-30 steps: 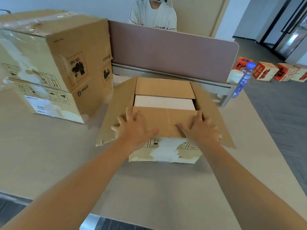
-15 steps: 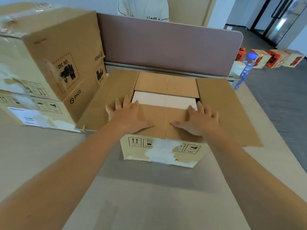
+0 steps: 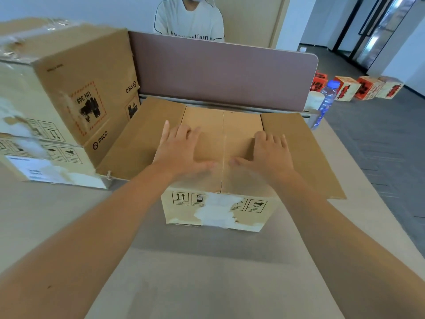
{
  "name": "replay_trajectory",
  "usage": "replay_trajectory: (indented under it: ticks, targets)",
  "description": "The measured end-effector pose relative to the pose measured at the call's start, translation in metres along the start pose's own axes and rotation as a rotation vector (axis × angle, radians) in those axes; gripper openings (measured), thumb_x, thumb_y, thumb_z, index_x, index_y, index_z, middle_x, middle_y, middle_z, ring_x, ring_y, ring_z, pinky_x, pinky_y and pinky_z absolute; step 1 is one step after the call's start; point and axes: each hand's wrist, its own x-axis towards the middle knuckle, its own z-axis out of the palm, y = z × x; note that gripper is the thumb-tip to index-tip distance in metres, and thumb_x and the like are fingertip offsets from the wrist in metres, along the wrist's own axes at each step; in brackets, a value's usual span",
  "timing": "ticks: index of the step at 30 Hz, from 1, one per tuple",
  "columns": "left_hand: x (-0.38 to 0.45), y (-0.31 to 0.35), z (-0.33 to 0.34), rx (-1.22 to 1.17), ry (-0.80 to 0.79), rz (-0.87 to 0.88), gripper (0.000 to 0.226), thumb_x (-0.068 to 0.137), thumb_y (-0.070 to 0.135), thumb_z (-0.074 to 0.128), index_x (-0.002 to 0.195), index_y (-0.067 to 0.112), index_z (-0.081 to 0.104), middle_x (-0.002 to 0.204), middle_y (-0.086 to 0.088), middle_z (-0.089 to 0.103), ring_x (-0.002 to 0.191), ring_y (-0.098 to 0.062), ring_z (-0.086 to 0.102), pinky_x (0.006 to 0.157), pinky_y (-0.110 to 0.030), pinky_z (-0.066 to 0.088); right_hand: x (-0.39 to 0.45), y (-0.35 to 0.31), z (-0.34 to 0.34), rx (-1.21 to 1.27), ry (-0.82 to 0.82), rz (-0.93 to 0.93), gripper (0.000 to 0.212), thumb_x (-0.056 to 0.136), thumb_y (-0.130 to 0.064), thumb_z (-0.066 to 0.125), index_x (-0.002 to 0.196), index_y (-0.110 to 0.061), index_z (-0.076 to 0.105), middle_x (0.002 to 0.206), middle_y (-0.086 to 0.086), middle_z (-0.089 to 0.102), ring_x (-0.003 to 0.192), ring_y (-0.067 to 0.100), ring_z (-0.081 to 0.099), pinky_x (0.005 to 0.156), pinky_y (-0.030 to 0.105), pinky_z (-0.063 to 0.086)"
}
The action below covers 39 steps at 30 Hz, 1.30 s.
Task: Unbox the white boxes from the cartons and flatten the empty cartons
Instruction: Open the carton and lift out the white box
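Down on the beige surface (image 3: 69,226) sits the open carton (image 3: 216,210), plain brown corrugated cardboard with handling pictograms and a torn white patch on its near face. Can't see inside it at all from my seat: the two inner flaps lie closed over the top, so whatever white boxes are in there stay hidden. Both long side flaps are splayed out flat, left and right. My left hand (image 3: 179,153) lies palm-down on the near inner flap, fingers straight and fanned, gripping nothing. My right hand (image 3: 266,153) does likewise on the right half, though its fingertips (image 3: 259,137) bend down over the flap's far edge (hard to say how far they hook under).

Just left, touching the splayed flap, stands a stack of two bigger cartons (image 3: 64,100), tape-scuffed, printed PICO, the top one upside down. A mauve divider panel (image 3: 220,74) runs behind; a person in a white tee (image 3: 190,21) is cut off above it. Beside its right end is a clear plastic bottle (image 3: 326,97) with a blue cap, blurry.
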Motion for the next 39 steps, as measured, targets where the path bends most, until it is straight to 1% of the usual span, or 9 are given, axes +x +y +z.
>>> replay_trajectory:
  ticks: [10, 14, 17, 19, 23, 28, 31, 35, 39]
  targets:
    - [-0.096, 0.027, -0.057, 0.072, 0.249, 0.052, 0.075, 0.077, 0.056, 0.062, 0.135, 0.014, 0.043, 0.132, -0.006, 0.047, 0.127, -0.027, 0.038, 0.115, -0.039, 0.008, -0.097, 0.003, -0.050, 0.053, 0.268, -0.249, 0.036, 0.093, -0.037, 0.040, 0.119, -0.013, 0.049, 0.110, 0.005, 0.053, 0.101, 0.025, 0.049, 0.089, 0.033, 0.032]
    - [-0.136, 0.042, -0.066, 0.103, 0.049, 0.003, 0.068, 0.081, 0.060, 0.054, 0.135, 0.021, 0.043, 0.130, 0.002, 0.054, 0.125, -0.019, 0.042, 0.113, -0.032, 0.016, -0.132, 0.002, -0.049, 0.051, 0.202, -0.355, 0.029, 0.096, -0.034, 0.034, 0.088, -0.013, 0.051, 0.082, 0.003, 0.056, 0.073, 0.023, 0.053, 0.057, 0.027, 0.032]
    - [-0.158, 0.044, -0.057, 0.022, -0.121, 0.011, 0.068, 0.075, 0.065, 0.058, 0.132, 0.030, 0.047, 0.124, 0.007, 0.057, 0.116, -0.017, 0.049, 0.095, -0.032, 0.040, -0.147, 0.000, -0.034, 0.134, 0.002, -0.341, 0.039, 0.097, -0.036, 0.032, 0.063, -0.019, 0.039, 0.068, -0.002, 0.045, 0.069, 0.022, 0.048, 0.055, 0.028, 0.029]
    - [-0.168, 0.044, -0.045, -0.008, -0.239, 0.003, 0.075, 0.074, 0.069, 0.054, 0.135, 0.028, 0.043, 0.139, 0.006, 0.046, 0.127, -0.017, 0.043, 0.101, -0.035, 0.039, -0.154, -0.001, -0.022, 0.202, -0.130, -0.311, 0.042, 0.098, -0.037, 0.032, 0.059, -0.019, 0.039, 0.068, -0.003, 0.044, 0.074, 0.022, 0.048, 0.059, 0.030, 0.032]
    - [-0.175, 0.043, -0.015, 0.032, -0.396, -0.028, 0.084, 0.082, 0.068, 0.046, 0.148, 0.023, 0.020, 0.158, 0.001, 0.009, 0.144, -0.017, 0.011, 0.115, -0.035, 0.015, -0.155, 0.000, 0.003, 0.222, -0.297, -0.268, 0.041, 0.098, -0.039, 0.033, 0.086, -0.010, 0.060, 0.109, 0.006, 0.054, 0.103, 0.023, 0.051, 0.077, 0.029, 0.035]
    - [-0.166, 0.034, 0.021, 0.180, -0.458, 0.018, 0.076, 0.088, 0.061, 0.040, 0.149, 0.025, 0.013, 0.158, 0.001, -0.002, 0.144, -0.020, 0.003, 0.116, -0.039, 0.017, -0.134, -0.004, 0.015, 0.140, -0.345, -0.271, 0.037, 0.098, -0.035, 0.037, 0.090, -0.007, 0.061, 0.124, 0.014, 0.047, 0.119, 0.028, 0.045, 0.088, 0.031, 0.035]
    - [-0.150, 0.027, 0.022, 0.172, -0.453, 0.061, 0.070, 0.089, 0.060, 0.040, 0.147, 0.023, 0.025, 0.153, -0.001, 0.017, 0.138, -0.020, 0.022, 0.111, -0.037, 0.028, -0.112, -0.008, 0.013, 0.123, -0.309, -0.252, 0.030, 0.099, -0.031, 0.037, 0.081, -0.011, 0.050, 0.115, 0.014, 0.046, 0.111, 0.029, 0.049, 0.081, 0.033, 0.037]
    - [-0.107, 0.019, -0.013, 0.025, -0.343, 0.100, 0.042, 0.089, 0.055, 0.045, 0.117, 0.025, 0.054, 0.112, 0.006, 0.057, 0.104, -0.016, 0.055, 0.084, -0.030, 0.044, -0.074, -0.011, 0.007, 0.207, -0.193, -0.184, 0.039, 0.098, -0.038, 0.035, 0.123, -0.015, 0.053, 0.126, 0.003, 0.046, 0.112, 0.021, 0.050, 0.086, 0.032, 0.041]
    - [-0.053, 0.003, -0.043, -0.017, -0.318, 0.112, 0.049, 0.093, 0.051, 0.041, 0.134, 0.025, 0.044, 0.133, 0.006, 0.051, 0.121, -0.015, 0.048, 0.097, -0.031, 0.041, -0.031, -0.019, -0.006, 0.200, -0.206, -0.120, 0.045, 0.098, -0.041, 0.034, 0.133, -0.015, 0.046, 0.137, 0.004, 0.041, 0.115, 0.021, 0.051, 0.096, 0.033, 0.041]
